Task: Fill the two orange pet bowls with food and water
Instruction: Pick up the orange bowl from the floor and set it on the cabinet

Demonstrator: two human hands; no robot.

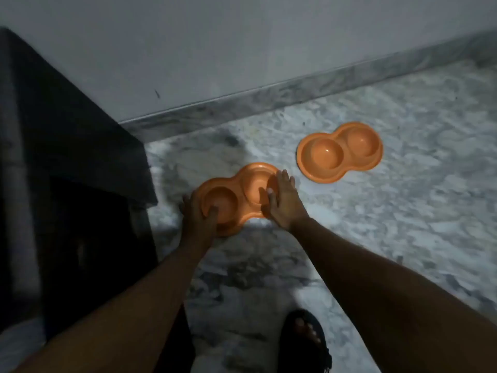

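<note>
A person bends over the near pet bowl (236, 197), gripping it at both ends on the marble floor (403, 211). The left hand (199, 219) clasps its left end, thumb inside the well; the right hand (282, 203) closes over the right end. Its long axis runs between them. The second bowl (339, 153) lies beyond and right, apparently empty.
</note>
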